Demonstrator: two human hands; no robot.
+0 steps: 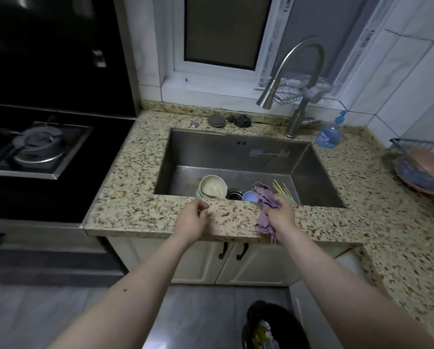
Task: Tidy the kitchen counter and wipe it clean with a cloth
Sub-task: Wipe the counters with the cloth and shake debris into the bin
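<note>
Two bare forearms reach in from the near edge toward the front strip of the speckled granite counter (145, 215). Down on the grey floor tiles between them sits a dark bin (274, 326) with yellowish scraps inside.

On the far left lies a black glass hob (34, 152) with a round metal burner set in a square steel tray. Right of it the counter runs pale beige with brown flecks, glossy and hard-edged. The left hand (193, 220) rests on that front strip, its fingers curled loosely inward around nothing that can be seen.

Behind the strip drops a rectangular brushed-steel sink (236, 157). In it, left to right, lie a cream bowl (212, 186) tipped on its side, a round metal drain strainer, a small light-blue cup (250, 196) and a bundle of pale chopsticks (281, 188).

The right hand (280, 215) is closed around a crumpled lilac cloth (265, 210); the soft fabric bunches above the fist over the sink's near edge and hangs below it past the counter's front lip.

Farther back, a curved steel faucet (299, 79) arches over the sink, and just to its right stands a clear blue pump bottle (329, 133). On the far right a wire basket (422, 167) holds stacked pink and blue dishes.
</note>
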